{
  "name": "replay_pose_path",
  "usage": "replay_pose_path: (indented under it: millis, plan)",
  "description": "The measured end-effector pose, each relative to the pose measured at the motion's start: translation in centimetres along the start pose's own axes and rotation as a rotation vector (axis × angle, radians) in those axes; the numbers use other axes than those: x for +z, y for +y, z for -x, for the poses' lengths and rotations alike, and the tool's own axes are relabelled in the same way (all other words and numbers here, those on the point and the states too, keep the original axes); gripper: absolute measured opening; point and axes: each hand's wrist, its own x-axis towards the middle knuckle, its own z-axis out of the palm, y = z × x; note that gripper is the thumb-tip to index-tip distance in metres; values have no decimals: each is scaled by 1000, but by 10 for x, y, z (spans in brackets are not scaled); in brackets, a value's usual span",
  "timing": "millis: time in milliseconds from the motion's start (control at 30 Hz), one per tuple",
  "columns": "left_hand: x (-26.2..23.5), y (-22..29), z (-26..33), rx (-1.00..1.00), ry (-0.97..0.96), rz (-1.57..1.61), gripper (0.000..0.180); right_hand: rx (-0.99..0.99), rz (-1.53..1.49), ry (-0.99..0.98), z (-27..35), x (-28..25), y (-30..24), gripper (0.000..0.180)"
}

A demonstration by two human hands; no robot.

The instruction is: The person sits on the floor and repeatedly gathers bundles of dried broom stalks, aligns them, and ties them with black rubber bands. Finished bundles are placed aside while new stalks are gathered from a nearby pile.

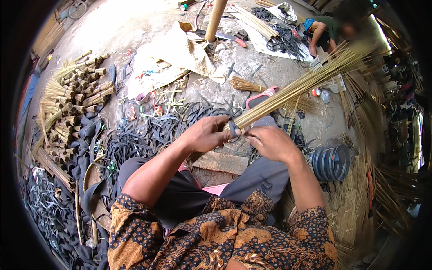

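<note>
A bundle of thin, straw-coloured broom sticks [292,92] slants up from my hands toward the upper right, its tips fanning out. My left hand [208,133] is closed round the bundle's lower end. A dark rubber strip [232,128] circles the bundle right at my left fingers. Close against that strip, my right hand [272,143] is pinched, its back turned up. What lies between the right fingertips is hidden. Under my hands is a flat wooden board [220,162] between my legs.
Bound stick bundles [72,99] are piled at left. Black rubber strips [148,141] cover the ground ahead. Nearby are a pink-edged sandal [261,96], a dark ribbed bucket [330,163] and loose sticks [351,202] at right. A knife [227,37] lies by a wooden post [216,20]. Another person [321,31] bends at upper right.
</note>
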Motion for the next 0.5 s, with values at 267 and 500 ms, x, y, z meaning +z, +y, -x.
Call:
replay_pose_path:
  millis: [267, 500]
  plan:
    - [10, -7, -5, 5, 135, -452, 52, -217, 226, 259, -30, -3, -27, 34]
    - [11, -17, -5, 13, 195, -403, 47, -235, 326, 158, -37, 5, -19, 12]
